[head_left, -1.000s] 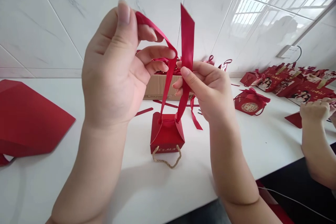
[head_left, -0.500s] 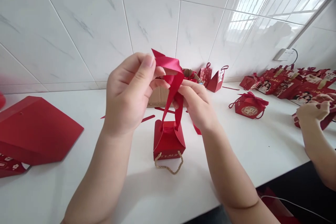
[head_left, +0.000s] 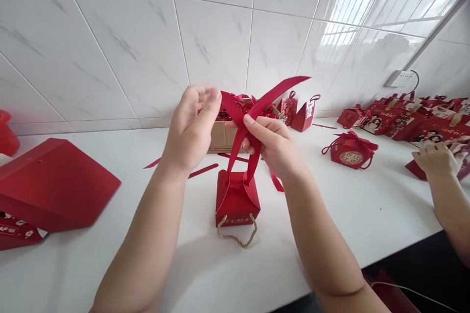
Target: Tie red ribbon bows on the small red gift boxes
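Observation:
A small red gift box (head_left: 238, 200) stands upright on the white table before me, a twisted rope handle (head_left: 235, 239) hanging at its front. Red ribbon (head_left: 240, 142) runs up from its top, the two strands crossing above it. At that crossing my right hand (head_left: 277, 144) pinches the ribbon between thumb and fingers; one loose end points up to the right. My left hand (head_left: 196, 124) is closed on the other end, thumb against fingers, to the left of the crossing. Some of the right fingers are hidden behind the ribbon.
Behind the hands, a cardboard box (head_left: 220, 143) holds red ribbon-like items. Large red folded card (head_left: 58, 186) lies left. A bow-topped red box (head_left: 352, 151) stands right, with several red bags (head_left: 433, 124) beyond. Another person's hand (head_left: 436, 159) works at the far right.
The ribbon loop between my hands has become two crossed ends, one pointing up to the right. My left hand has moved slightly right and down. The other person's hand has shifted.

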Demonstrator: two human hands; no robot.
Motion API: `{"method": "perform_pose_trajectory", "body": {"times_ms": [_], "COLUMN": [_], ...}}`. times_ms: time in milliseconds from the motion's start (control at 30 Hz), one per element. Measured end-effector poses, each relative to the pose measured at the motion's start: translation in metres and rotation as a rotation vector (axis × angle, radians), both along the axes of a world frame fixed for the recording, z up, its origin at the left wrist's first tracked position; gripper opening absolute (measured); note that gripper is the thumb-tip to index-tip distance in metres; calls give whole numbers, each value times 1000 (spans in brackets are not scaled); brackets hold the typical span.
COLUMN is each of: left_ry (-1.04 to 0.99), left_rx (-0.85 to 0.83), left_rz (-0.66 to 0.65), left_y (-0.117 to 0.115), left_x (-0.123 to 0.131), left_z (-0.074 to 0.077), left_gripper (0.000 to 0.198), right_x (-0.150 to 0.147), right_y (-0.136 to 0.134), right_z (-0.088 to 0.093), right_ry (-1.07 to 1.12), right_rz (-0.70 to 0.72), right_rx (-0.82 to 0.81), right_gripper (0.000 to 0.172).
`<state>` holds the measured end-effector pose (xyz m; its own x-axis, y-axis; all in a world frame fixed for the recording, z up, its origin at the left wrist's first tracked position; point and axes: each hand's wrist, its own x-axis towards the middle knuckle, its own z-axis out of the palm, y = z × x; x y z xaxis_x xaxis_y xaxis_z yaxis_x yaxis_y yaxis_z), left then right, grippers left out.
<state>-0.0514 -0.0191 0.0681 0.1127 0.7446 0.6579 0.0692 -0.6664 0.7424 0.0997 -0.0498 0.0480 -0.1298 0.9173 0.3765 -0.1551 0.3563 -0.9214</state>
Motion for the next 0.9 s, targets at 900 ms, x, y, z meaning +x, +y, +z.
{"method": "perform_pose_trajectory", "body": {"times_ms": [900], "left_ry": [523], "left_rx": [223], "left_rz": [-269], "left_y": [-6], "left_x": [-15], "left_z": [-3], "left_gripper": [17], "right_x": [21], "right_y": [13], "right_z": [0], "right_ry": [-22], "right_rz": [150], "right_rx": [-91], "right_gripper": [34]}}
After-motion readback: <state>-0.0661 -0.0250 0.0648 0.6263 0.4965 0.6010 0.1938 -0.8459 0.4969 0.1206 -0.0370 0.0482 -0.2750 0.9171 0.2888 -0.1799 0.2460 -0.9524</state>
